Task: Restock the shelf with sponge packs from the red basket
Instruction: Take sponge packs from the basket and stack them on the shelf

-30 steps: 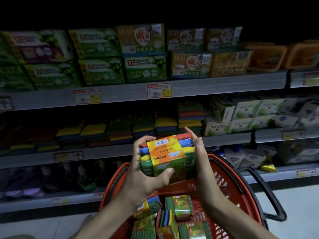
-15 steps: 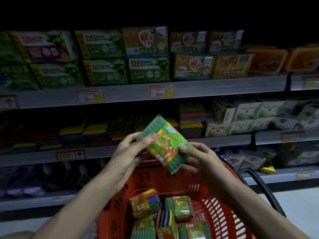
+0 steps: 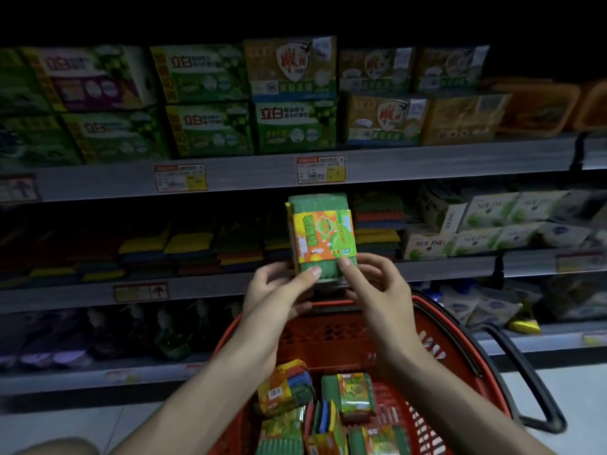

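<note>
You hold one pack upright, straight above the far rim of the basket and level with the shelf of stacked sponges behind that basket. Both hands have its lower end. Your left hand pinches it with the thumb on the green front and the fingers curled behind. Your right hand pinches the lower right corner, one fingertip on the front and the other fingers bent behind. The pack's orange and green label faces you.

Down in the basket lie at least five loose packs. Those nearest you are cut off by the frame's edge, so an exact count is not possible. One black handle hangs off the basket's right side.

Above the basket, the sponge shelf's edge carries one tag, and the next shelf edge up shows two full price tags, with a third partly visible at the far left.
</note>
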The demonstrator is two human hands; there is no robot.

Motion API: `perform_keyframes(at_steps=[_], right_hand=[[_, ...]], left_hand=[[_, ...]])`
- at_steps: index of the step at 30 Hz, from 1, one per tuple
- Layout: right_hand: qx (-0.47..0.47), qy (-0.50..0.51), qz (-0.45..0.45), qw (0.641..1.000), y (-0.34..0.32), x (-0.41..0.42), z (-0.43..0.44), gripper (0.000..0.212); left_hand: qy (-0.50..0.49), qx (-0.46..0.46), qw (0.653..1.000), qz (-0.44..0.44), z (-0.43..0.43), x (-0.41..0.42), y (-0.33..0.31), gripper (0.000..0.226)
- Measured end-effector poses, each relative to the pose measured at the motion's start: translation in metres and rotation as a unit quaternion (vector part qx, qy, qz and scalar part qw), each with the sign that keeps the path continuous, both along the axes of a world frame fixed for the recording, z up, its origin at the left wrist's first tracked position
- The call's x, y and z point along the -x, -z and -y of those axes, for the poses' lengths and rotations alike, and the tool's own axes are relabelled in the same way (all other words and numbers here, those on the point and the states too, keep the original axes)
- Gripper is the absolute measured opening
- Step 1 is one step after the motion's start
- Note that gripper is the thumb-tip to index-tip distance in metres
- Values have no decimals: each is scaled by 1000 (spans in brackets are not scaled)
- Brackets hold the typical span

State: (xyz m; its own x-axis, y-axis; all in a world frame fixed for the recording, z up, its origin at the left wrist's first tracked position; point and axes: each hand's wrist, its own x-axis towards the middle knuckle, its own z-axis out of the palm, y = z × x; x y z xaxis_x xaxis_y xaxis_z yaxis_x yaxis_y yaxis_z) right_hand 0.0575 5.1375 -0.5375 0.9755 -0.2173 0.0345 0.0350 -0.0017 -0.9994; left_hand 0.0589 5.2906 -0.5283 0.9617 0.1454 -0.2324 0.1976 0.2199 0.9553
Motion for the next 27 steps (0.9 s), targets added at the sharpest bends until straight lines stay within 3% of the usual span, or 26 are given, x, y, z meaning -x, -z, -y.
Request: perform_keyframes(at_steps=[5,13,27], right_hand=[[-1,-33,53,998,1,-2,-4,38],[35,-80,80,993,-4,-24,12,62],[-36,-89,12,995,0,-52,16,86]], left_hand=[[-53,-35,998,19,9,-15,-9,36],[-81,-15,995,51,22,-36,-6,29],[-95,8,994,57,34,-60,-7,48]])
